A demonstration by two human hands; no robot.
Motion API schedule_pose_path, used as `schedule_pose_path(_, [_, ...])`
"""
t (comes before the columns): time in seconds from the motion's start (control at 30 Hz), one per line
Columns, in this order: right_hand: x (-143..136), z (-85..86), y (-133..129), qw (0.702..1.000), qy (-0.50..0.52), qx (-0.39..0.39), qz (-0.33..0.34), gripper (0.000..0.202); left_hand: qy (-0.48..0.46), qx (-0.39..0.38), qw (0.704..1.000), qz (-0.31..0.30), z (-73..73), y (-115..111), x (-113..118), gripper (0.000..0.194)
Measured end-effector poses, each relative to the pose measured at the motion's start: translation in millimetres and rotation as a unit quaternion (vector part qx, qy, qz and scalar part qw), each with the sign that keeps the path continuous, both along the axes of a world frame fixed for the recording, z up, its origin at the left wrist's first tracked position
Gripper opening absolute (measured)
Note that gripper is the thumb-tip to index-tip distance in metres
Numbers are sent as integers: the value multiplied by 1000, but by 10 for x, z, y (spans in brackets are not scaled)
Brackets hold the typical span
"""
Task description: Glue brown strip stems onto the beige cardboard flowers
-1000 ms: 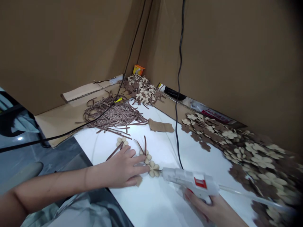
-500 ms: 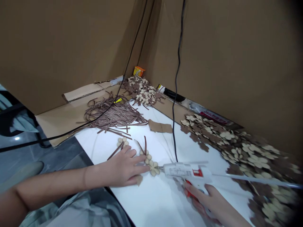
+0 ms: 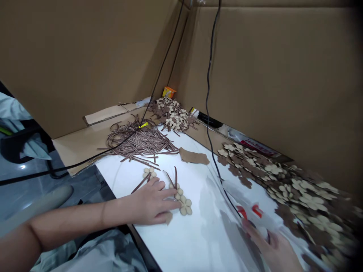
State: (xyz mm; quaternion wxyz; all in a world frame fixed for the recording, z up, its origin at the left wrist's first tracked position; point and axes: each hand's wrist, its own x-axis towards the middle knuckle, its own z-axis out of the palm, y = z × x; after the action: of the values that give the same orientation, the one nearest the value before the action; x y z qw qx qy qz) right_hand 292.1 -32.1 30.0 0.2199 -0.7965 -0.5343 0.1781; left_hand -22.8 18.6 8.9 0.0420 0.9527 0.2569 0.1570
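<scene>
My left hand [image 3: 151, 202] lies on the white board [image 3: 195, 234] with its fingers spread. Its fingertips touch a cream felt flower [image 3: 185, 206], which adjoins a second cream flower [image 3: 175, 189] with thin brown strips. Another cream flower [image 3: 149, 172], crossed by brown strips, sits just beyond the knuckles. Under the thumb shows the edge of a small tan piece [image 3: 169, 218]. Wrapped round the grip of a white and red hot glue gun [image 3: 235, 192] is my right hand [image 3: 273, 241]. Motion blurs the gun, and its nozzle is apart from the flowers.
A heap of brown-striped strips [image 3: 138, 141] lies at the back left. Brown and cream flower cutouts [image 3: 272, 177] are piled along the right. Cardboard walls [image 3: 269, 75] stand behind. A black cord [image 3: 210, 132] hangs down to the glue gun; another cord [image 3: 85, 162] crosses the left side.
My right hand has drawn the glue gun to the right and towards me, off the cream flower. My left hand stays on the flowers. The view has shifted slightly.
</scene>
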Motion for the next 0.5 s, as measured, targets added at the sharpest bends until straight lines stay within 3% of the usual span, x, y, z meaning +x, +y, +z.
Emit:
schedule_pose_path(0.2, [177, -284, 28, 972, -121, 66, 192, 46, 5, 7, 1000, -1, 14, -4, 1, 33])
schedule_pose_path(0.5, [424, -444, 9, 959, -232, 47, 157, 43, 9, 11, 1000, -1, -2, 2, 11, 33])
